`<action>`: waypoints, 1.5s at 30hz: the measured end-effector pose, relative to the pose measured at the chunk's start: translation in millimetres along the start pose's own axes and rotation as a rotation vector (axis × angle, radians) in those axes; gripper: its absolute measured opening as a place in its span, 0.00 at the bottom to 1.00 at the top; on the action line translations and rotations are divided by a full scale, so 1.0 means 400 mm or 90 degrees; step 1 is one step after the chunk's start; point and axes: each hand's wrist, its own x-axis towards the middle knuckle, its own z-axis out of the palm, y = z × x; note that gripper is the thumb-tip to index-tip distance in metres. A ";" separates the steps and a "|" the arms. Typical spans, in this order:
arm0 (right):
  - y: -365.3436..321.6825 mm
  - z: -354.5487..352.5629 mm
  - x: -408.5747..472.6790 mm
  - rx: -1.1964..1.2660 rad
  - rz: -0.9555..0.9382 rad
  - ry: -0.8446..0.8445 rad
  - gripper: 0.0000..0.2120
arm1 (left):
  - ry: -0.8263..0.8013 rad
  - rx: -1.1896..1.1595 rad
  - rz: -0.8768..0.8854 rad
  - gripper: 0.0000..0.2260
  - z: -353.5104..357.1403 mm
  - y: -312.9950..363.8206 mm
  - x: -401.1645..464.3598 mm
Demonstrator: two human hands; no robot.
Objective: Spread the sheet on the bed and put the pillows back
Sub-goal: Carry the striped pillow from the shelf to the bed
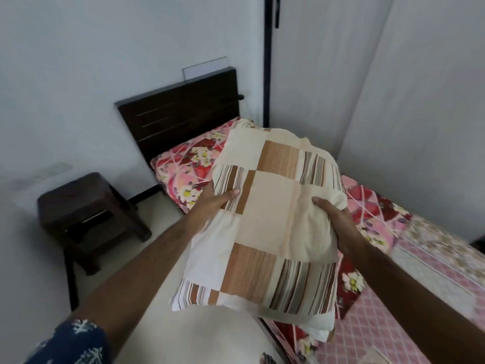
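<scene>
No text, label, brand, number or sign can be read anywhere in this view.

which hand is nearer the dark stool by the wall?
Left. The left hand grips the pillow's left edge, on the side facing the stool; the right hand grips the opposite edge, over the bed.
</scene>
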 end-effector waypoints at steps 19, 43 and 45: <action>0.102 0.776 0.744 0.001 0.091 -0.019 0.36 | -0.007 0.142 0.055 0.24 -0.715 0.049 0.802; 0.148 1.342 1.540 0.089 0.167 0.209 0.16 | -0.250 0.410 0.174 0.25 -1.054 0.093 1.934; 0.135 1.373 1.600 0.102 0.156 0.221 0.17 | -0.258 0.417 0.201 0.25 -1.071 0.112 2.006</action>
